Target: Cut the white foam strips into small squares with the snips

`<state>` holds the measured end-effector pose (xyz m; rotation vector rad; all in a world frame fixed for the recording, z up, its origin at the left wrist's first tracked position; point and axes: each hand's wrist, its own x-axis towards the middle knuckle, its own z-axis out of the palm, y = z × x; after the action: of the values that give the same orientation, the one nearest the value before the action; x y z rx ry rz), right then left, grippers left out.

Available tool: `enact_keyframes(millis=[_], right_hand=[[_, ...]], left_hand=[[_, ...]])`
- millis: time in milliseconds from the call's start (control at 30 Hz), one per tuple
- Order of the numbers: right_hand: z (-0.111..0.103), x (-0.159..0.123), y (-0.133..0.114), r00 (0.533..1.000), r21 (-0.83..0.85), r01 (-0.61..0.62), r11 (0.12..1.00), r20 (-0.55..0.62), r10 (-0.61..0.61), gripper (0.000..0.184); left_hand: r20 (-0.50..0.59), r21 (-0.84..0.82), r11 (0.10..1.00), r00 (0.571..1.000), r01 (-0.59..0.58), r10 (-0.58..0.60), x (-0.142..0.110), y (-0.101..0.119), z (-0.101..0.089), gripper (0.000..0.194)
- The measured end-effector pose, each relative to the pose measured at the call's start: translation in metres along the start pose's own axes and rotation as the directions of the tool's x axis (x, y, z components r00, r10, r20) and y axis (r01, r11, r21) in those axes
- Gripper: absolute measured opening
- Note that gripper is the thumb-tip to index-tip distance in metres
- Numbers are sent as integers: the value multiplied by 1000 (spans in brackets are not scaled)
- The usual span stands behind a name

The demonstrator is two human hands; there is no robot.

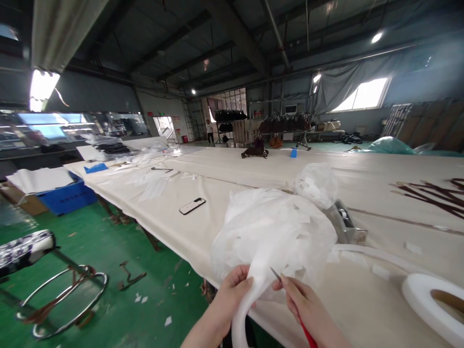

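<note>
My left hand [235,285] is closed on a white strip [250,295], pinching it between thumb and fingers. The strip curves down past the table's front edge. My right hand [302,304] grips a pointed tool with a red handle [306,333]. Its slim metal tip points up and left, close beside the strip; whether it has one blade or two cannot be made out. Just beyond both hands lies a big translucent white plastic bag [275,217] with pale scraps in or on it. To the right lies a roll of white strip [416,295].
A metal tape dispenser [344,224] stands behind the bag near a smaller plastic bundle [316,183]. A phone [192,206] lies on the long cloth-covered table [174,227]. Brown straps [431,193] lie at right. A stool [65,299] and blue crate [67,195] stand at left.
</note>
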<state>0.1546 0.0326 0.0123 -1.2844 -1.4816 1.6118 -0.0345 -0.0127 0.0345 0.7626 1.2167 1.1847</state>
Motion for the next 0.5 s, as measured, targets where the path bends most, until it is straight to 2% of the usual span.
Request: enact_keyframes(millis=[133,333,500], right_hand=[[0,1,-4,1000,-77,7,997,-23,-9,58],[-6,5,-9,990,-233,87,969,-87,-110,50],[-7,5,-11,991,-271,67,960,-92,-95,49]], left_hand=[[55,-1,1000,998,-12,12,2,-2,-4,50],[101,-16,1000,995,-5,7,9,-5,-8,48],[103,-53,999,995,-12,17,8,-4,-7,46]])
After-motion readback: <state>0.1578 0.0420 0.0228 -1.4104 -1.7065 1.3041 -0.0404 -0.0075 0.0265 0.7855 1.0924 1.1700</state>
